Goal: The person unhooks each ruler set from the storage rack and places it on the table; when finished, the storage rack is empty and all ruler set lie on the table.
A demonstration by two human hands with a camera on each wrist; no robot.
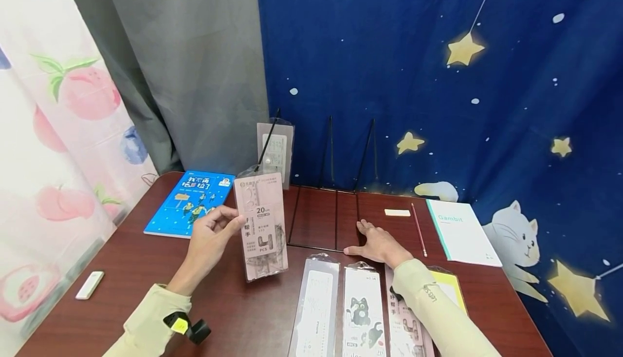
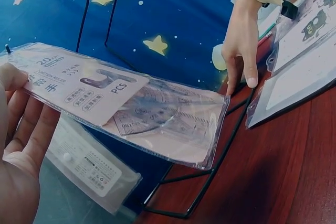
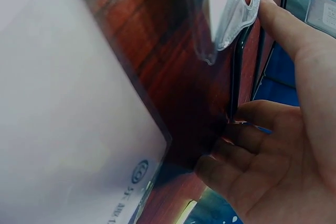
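My left hand point(image 1: 214, 235) pinches the left edge of a pink ruler set pack point(image 1: 265, 227) between thumb and fingers. The pack hangs upright above the table, its top edge at the tip of the left hook of a black wire rack point(image 1: 337, 219). Farther back on that hook hangs another ruler pack point(image 1: 276, 154), its label side showing. With fingers spread, my right hand point(image 1: 379, 244) rests on the front right corner of the rack's base. In the left wrist view, clear rulers and a protractor point(image 2: 157, 111) show through the held pack's window.
Several ruler packs lie at the front, among them a white one point(image 1: 315, 308) and a cat-print one point(image 1: 364, 308). A blue book point(image 1: 194, 200) lies at left, a white eraser-like block point(image 1: 90, 285) nearer. At right are a pencil point(image 1: 418, 230) and a Gambit notebook point(image 1: 464, 232).
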